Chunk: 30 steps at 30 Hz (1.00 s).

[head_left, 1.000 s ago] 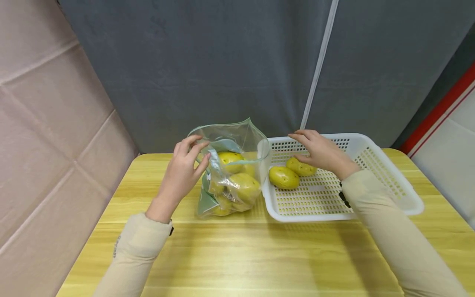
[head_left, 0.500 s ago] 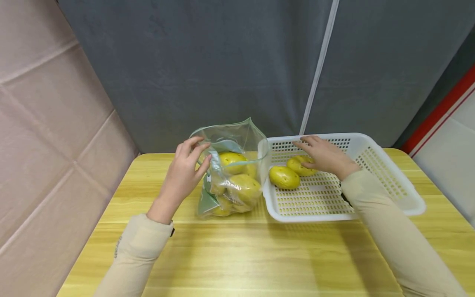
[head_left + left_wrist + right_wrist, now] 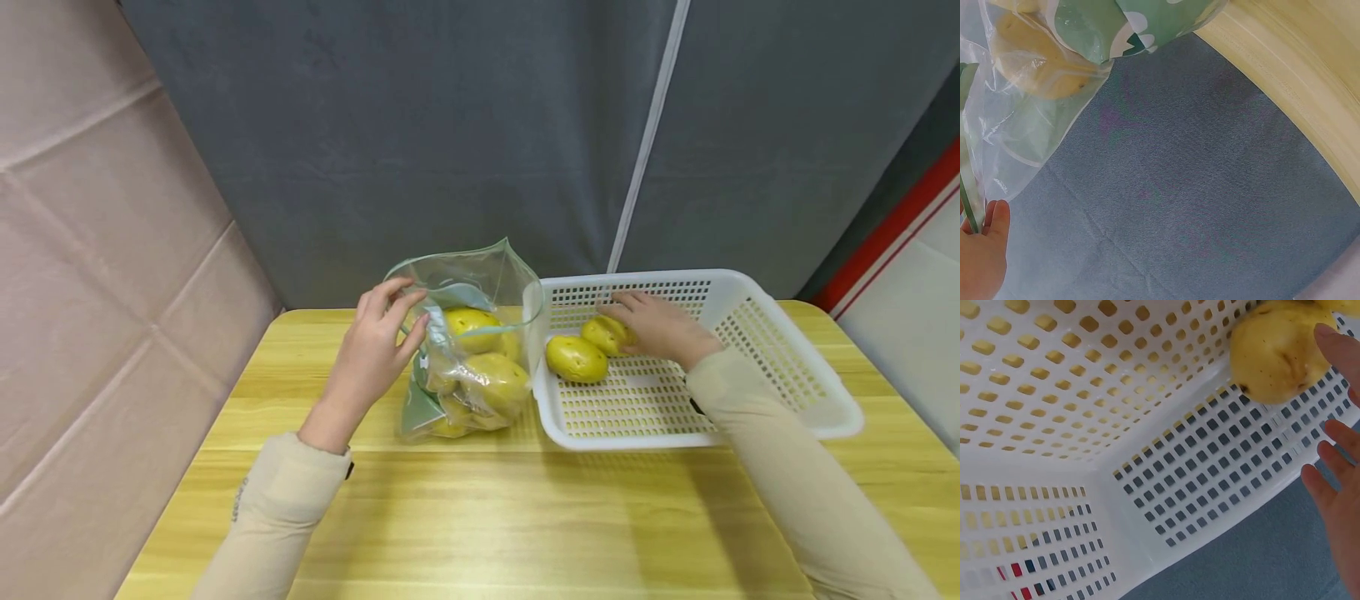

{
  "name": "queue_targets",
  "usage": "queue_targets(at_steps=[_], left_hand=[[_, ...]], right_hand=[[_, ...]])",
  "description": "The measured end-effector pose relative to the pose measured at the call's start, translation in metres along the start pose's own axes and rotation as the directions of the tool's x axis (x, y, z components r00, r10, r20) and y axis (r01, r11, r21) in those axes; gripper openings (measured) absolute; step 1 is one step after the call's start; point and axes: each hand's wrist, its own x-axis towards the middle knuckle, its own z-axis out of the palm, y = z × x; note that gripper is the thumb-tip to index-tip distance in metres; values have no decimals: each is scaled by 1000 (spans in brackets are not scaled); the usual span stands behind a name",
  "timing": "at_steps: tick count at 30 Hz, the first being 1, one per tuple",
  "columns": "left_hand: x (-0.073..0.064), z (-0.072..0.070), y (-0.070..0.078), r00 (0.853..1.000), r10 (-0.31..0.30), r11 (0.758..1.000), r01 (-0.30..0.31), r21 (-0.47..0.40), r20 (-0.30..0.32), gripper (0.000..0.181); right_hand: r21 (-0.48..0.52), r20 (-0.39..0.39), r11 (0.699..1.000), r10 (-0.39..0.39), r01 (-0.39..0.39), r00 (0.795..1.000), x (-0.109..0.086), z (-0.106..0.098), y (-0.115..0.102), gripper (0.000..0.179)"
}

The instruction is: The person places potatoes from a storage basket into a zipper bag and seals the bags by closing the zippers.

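A clear zip bag with green print [image 3: 525, 333] stands with its mouth open, several yellow potatoes [image 3: 495, 379] inside. My left hand [image 3: 367, 342] holds the left side of its rim between thumb and fingers; the left wrist view shows the green-edged rim running into the fingers [image 3: 999, 219]. Over the white basket, my right hand [image 3: 656, 329] reaches down around the far potato [image 3: 606, 335], its fingers spread beyond it and the thumb at its near side. In the right wrist view the thumb overlaps this potato [image 3: 1279, 353]. Another potato [image 3: 577, 359] lies beside it.
The perforated white basket [image 3: 780, 333] sits on the wooden table [image 3: 480, 517], its left end close against the bag. A grey curtain [image 3: 420, 125] hangs behind the table, and a pale padded wall [image 3: 112, 292] runs along the left.
My right hand has lowered from above the basket to the far potato, its fingers coming down behind it. My left hand stays at the bag's rim.
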Motion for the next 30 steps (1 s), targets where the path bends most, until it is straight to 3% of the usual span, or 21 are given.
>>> queue_targets(at_steps=[19,30], left_hand=[[-1,0,1,1000,4,1000,-4,-4,1,28],[-1,1,1,1000,7,1000,-7,-2,-4,29]], right_hand=[[-17,58,1000,1,0,998,-4,7,-3,67],[8,17,1000,-21,20,1000,-5,11,-1,61]])
